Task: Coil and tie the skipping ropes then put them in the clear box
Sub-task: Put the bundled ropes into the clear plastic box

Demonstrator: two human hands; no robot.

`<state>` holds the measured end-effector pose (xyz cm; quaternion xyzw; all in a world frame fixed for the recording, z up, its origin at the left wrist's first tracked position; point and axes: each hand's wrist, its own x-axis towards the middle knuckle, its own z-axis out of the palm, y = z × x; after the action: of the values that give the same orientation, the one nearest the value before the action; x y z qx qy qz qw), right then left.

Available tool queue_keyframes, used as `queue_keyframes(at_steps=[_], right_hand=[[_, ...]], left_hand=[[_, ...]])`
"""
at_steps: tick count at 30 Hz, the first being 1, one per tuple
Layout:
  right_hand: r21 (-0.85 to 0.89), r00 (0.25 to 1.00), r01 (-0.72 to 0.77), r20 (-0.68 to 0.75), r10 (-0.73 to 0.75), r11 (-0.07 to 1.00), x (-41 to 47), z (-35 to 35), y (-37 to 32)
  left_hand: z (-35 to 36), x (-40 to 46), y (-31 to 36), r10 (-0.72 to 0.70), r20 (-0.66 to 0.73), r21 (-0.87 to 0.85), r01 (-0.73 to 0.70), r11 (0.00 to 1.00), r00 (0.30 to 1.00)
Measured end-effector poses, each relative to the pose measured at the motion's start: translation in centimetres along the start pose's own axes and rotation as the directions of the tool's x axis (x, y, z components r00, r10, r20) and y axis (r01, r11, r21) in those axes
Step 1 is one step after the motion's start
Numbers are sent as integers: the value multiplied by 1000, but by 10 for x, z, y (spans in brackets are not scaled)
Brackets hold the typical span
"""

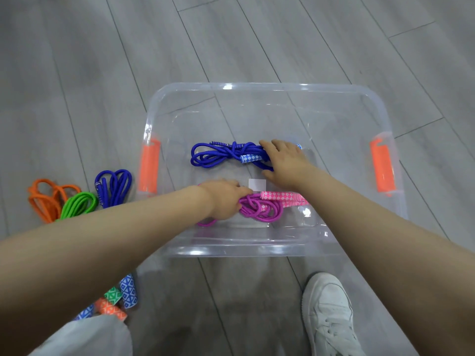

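A: Where do the ropes stand?

B: Two tied bundles lie on the bottom of the clear plastic storage box with orange side handles (pixel 303 86). The blue braided skipping rope with blue-and-white checked handles (pixel 218 155) is at the far side, the purple braided skipping rope with pink patterned handles (pixel 262 206) nearer. Three more ropes, an orange one (pixel 45 199), a green one (pixel 78 204) and another blue one (pixel 113 186), wait on the floor to the left, well apart from the box.

A: And the hands?

B: The right hand (pixel 285 158) rests on the blue bundle, fingers (pixel 267 145) loosely spread over it. The left hand (pixel 223 199) is at the purple bundle; whether its fingers are closed on the cord, I cannot tell.

A: How will they handle?

B: Light and floppy, I'd judge. The cord looks soft and the knots may loosen, so take each bundle at the knotted middle, not by a loop.

A: The surroundings?

B: Grey wood-effect plank floor (pixel 77 73), smooth and bare. A white trainer (pixel 329 312) stands just beside the box.
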<state>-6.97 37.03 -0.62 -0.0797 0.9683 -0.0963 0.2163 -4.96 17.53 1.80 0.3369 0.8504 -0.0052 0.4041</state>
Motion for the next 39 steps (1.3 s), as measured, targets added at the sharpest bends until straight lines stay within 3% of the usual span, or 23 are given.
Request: queue_keyframes(at_steps=[4, 9, 15, 17, 21, 25, 28, 32, 36, 39], right_hand=[[101, 999, -45, 23, 43, 994, 0, 5, 4], [82, 998, -67, 20, 66, 994, -1, 6, 0], [-53, 999, -43, 14, 44, 998, -12, -5, -6], [-60, 1000, -20, -2, 20, 998, -20, -15, -14], [23, 994, 51, -98, -48, 998, -36, -44, -46], [141, 948, 162, -297, -115, 977, -47, -74, -96], [267, 906, 242, -407, -119, 933, -53, -92, -144], [339, 879, 347, -443, -177, 874, -54, -99, -214], [414, 875, 419, -421, -238, 808, -52, -85, -277], [448, 888, 432, -364, -282, 783, -50, -63, -315]], left_hand=[[-5, -1, 0, 43, 134, -50, -36, 998, 990], [-4, 1, 0, 42, 260, -21, -38, 999, 965], [-2, -8, 3, -10, 182, -31, 16, 999, 983], [-8, -22, 3, -23, 111, 26, 20, 999, 994], [-25, -69, -4, 61, -170, 106, -44, 993, 984], [-41, -126, -31, 110, -572, -4, -137, 991, 813], [-44, -164, -69, -38, -728, -135, -88, 987, 684], [-19, -209, -128, -285, -774, -323, 34, 946, 565], [30, -239, -174, -527, -680, -519, 172, 837, 511], [76, -248, -200, -638, -552, -598, 277, 752, 537]])
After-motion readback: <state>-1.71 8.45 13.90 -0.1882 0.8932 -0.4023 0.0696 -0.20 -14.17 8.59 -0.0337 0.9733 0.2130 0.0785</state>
